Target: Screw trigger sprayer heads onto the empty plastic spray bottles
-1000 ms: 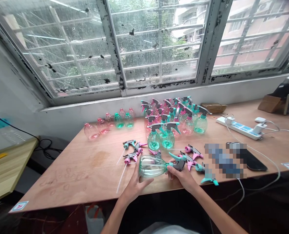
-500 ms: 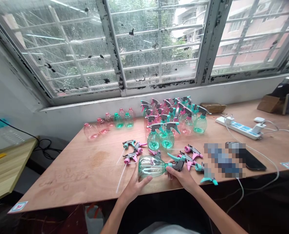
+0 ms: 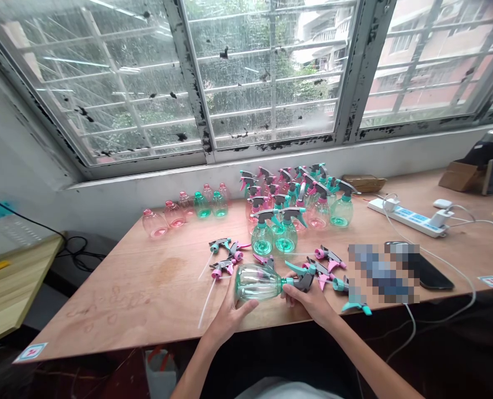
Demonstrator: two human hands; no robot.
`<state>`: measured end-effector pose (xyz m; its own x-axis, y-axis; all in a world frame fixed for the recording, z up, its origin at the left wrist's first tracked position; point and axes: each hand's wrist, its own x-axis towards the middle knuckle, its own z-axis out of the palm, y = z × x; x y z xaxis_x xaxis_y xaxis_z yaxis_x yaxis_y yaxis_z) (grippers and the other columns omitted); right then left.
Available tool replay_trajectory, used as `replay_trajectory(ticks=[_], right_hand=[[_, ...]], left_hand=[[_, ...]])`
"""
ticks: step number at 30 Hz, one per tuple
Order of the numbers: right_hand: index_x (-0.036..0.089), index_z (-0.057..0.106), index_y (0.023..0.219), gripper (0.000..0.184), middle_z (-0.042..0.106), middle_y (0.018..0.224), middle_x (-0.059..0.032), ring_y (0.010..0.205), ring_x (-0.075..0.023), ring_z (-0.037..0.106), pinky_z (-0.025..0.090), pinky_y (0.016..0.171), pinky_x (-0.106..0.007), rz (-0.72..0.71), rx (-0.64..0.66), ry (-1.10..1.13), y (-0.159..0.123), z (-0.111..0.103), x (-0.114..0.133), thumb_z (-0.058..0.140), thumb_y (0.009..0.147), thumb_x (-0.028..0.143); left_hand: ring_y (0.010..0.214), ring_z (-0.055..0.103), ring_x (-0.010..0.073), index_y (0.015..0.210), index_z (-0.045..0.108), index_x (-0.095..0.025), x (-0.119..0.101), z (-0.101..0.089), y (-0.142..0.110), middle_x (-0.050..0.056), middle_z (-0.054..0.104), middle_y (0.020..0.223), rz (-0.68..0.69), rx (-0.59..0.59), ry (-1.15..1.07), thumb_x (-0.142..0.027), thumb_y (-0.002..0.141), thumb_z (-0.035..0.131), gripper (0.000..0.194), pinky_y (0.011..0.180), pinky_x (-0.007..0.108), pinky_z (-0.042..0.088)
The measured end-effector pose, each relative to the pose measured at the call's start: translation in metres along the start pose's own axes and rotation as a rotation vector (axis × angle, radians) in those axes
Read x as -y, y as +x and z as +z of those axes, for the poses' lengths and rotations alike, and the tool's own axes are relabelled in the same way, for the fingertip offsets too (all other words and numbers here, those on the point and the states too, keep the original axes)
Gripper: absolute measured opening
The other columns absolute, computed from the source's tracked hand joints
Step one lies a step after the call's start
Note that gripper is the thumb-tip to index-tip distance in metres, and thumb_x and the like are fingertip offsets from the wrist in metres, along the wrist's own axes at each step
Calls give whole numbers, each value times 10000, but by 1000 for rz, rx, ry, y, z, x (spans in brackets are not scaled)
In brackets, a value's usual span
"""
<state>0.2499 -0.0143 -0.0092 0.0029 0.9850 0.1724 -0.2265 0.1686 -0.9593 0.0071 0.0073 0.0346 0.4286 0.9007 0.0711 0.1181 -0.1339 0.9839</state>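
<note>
A clear green spray bottle (image 3: 257,281) lies sideways in the air above the table's front edge, its base to the left. My left hand (image 3: 231,315) is wrapped round the base end, thumb along the near side. At the neck, my right hand (image 3: 308,301) grips the teal collar of the grey-and-teal trigger head (image 3: 303,279), which sits against the bottle's mouth. Whether the collar is fully screwed on I cannot tell. Loose pink-and-grey trigger heads (image 3: 222,268) and a teal one (image 3: 220,245) lie just beyond, several with thin white tubes.
Several spray bottles with heads (image 3: 285,243) stand grouped at the back middle. Headless pink bottles (image 3: 154,224) and green bottles (image 3: 203,206) stand back left. A power strip (image 3: 408,219), white cables and a black phone (image 3: 433,271) lie on the right. A cardboard box (image 3: 458,176) stands far right.
The bottle and both hands hold almost the same place, with only a very slight shift. Everything else on the table is unchanged.
</note>
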Motion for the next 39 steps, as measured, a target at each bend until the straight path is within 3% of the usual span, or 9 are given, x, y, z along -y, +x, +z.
replay_trajectory(ticks=[4, 10, 12, 20, 29, 35, 39], right_hand=[[202, 658, 866, 247, 726, 635, 7, 508, -142, 594, 477, 528, -268, -2, -12, 2, 0, 0, 0, 793, 881, 408], [213, 634, 888, 259, 728, 636, 12, 503, -144, 601, 477, 518, -266, 2, -20, 6, 0, 1, 1, 794, 876, 417], [211, 631, 876, 262, 730, 641, 9, 506, -143, 603, 475, 516, -264, 2, -17, 2, -1, 1, 1, 796, 875, 415], [194, 653, 862, 311, 730, 644, -6, 503, -148, 604, 487, 510, -275, 13, -17, -9, 0, 2, 3, 809, 844, 462], [210, 657, 890, 321, 705, 613, 13, 486, -166, 606, 495, 500, -294, 20, -48, -1, 0, 4, 7, 810, 830, 485], [196, 660, 818, 314, 702, 591, 8, 483, -147, 588, 476, 503, -274, 14, -29, -14, 0, 3, 6, 815, 837, 469], [203, 653, 838, 321, 722, 623, 0, 493, -157, 600, 483, 509, -281, 20, -39, -11, 0, 3, 5, 816, 832, 480]], left_hand=[[1536, 313, 378, 1647, 143, -294, 1, 1, 0, 107, 344, 1676, -1, 14, 3, -422, 896, 745, 971, 1278, 540, 227], [1599, 130, 307, 1640, -4, -362, 4, 3, 1, 32, 71, 1751, 43, 13, -13, -375, 850, 801, 1127, 1307, 467, 143], [1600, 115, 314, 1639, -17, -361, 2, 3, 0, 24, 45, 1753, 35, 14, -22, -385, 848, 801, 1138, 1307, 469, 144], [1542, 312, 355, 1647, 145, -287, -3, 1, -1, 85, 383, 1661, -15, 49, -45, -437, 942, 679, 897, 1272, 516, 268], [1576, 228, 325, 1628, -80, -378, 2, 2, 0, 47, 196, 1731, 1, 51, -45, -379, 870, 784, 1150, 1290, 487, 215], [1559, 260, 367, 1649, 2, -307, 3, 1, -1, 84, 246, 1715, -15, 30, -52, -536, 927, 667, 1008, 1283, 511, 230], [1547, 298, 357, 1649, 19, -317, 4, 1, -1, 74, 273, 1708, -17, 47, -55, -500, 921, 695, 1011, 1277, 498, 258]])
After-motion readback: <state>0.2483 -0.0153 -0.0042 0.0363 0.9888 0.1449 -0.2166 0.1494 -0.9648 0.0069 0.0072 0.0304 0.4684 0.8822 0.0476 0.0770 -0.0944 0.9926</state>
